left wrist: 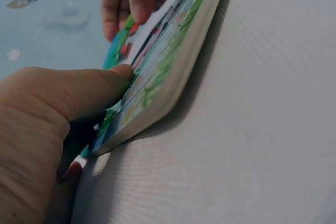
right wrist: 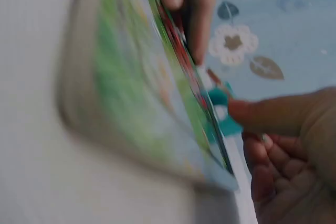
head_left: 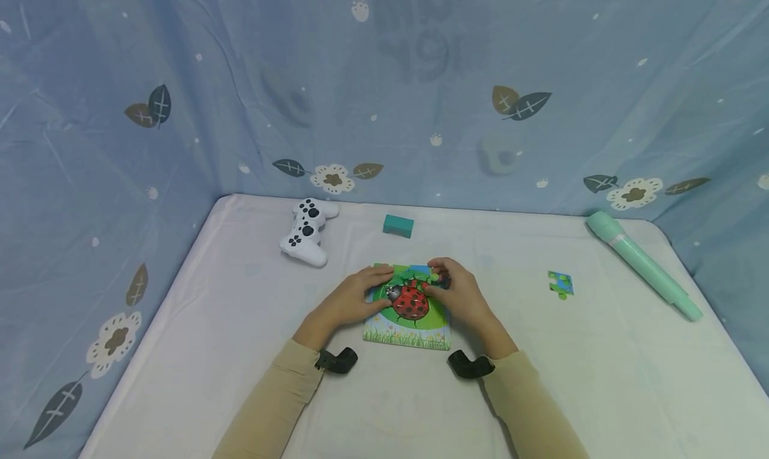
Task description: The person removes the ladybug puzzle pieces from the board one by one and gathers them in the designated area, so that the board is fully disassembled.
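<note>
A ladybug jigsaw puzzle [head_left: 410, 322] lies flat on the table in its board, the red spotted ladybug in the middle and grass along the near edge. My left hand [head_left: 356, 295] rests on its left side. In the left wrist view the left thumb [left wrist: 113, 80] presses on the picture by the edge. Over the upper right corner, my right hand [head_left: 462, 295] pinches a puzzle piece [head_left: 418, 285] with red and green on it between thumb and fingers. The right wrist view is blurred, with the right thumb [right wrist: 257, 114] at the piece.
A loose puzzle piece [head_left: 561, 283] lies to the right on the white table [head_left: 240, 352]. Behind the puzzle is a teal block [head_left: 398, 226], and a white game controller [head_left: 308, 235] is at the back left. A mint green tube [head_left: 645, 267] lies along the right edge.
</note>
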Demonstrator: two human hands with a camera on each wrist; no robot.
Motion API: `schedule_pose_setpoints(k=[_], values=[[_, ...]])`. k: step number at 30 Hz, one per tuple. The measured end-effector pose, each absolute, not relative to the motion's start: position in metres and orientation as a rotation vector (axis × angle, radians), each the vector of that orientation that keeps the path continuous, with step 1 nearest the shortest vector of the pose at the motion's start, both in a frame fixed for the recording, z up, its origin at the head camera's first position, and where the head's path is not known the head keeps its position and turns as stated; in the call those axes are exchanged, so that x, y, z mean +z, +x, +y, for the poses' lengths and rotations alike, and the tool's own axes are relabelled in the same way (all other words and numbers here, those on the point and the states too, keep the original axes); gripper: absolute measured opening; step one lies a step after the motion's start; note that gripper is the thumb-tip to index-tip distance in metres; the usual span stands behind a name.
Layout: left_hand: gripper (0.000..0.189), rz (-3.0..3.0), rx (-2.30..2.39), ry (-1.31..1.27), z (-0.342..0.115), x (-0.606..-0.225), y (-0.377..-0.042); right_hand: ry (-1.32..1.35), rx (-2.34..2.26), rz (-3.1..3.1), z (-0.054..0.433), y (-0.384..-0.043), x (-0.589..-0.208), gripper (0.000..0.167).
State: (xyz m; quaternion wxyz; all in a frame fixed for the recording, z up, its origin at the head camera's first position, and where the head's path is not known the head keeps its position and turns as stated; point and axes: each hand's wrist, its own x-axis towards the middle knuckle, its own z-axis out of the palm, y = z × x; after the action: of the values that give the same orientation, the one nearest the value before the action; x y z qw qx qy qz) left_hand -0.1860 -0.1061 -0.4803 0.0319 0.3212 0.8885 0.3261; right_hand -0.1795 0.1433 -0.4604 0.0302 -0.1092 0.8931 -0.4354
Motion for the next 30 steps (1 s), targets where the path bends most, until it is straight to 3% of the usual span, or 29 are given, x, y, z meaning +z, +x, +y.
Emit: schedule_pose_setpoints(k=[9, 21, 30], values=[[0.057, 2.731, 1.007, 0.961, -0.105, -0.48, -0.186, -0.33, -1.307, 2.73, 0.178, -0.182, -0.448, 0.044], [0.057, 2.745, 0.995, 0.979, -0.105, -0.478, -0.185, -0.3, -1.324, 2.817, 0.259, -0.186, -0.446, 0.047], [0.057, 2.751, 0.987, 0.982, -0.104, -0.48, -0.186, -0.146, -1.219, 2.803, 0.3, -0.176, -0.442, 0.052]])
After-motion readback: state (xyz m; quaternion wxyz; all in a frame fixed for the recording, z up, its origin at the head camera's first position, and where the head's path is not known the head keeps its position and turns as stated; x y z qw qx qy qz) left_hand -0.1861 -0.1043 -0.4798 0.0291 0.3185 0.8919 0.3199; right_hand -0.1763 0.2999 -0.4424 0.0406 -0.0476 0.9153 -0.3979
